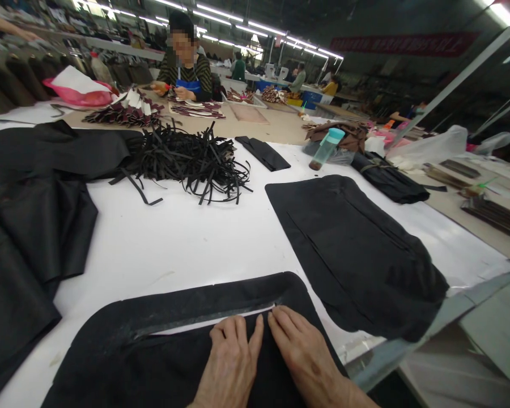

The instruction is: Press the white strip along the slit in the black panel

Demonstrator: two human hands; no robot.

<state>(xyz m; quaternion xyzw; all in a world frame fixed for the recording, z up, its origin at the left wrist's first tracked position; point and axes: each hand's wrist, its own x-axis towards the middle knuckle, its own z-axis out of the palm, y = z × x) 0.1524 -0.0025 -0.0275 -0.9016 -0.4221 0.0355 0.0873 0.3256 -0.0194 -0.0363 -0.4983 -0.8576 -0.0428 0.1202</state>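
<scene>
A black leather-like panel [170,368] with rounded corners lies before me, with a long narrow slit across its upper part. White shows through the slit opening [204,324]. My left hand [233,357] has its fingers bent over the slit's lower edge, its thumb side beside my right hand. At the slit's right end, my right hand [300,351] holds its fingers close together, pressed on the edge. Both hands are closed on the panel's material; the undersides of the fingers are hidden. A dull strip runs along the slit's upper edge.
Right of me lies a stack of black panels [357,255]. A pile of black strips [187,158], a folded black piece [263,153] and a teal-lidded bottle [326,148] stand further back. Black sheets [29,226] cover the left. Across the table sits a co-worker [187,68] among maroon pieces.
</scene>
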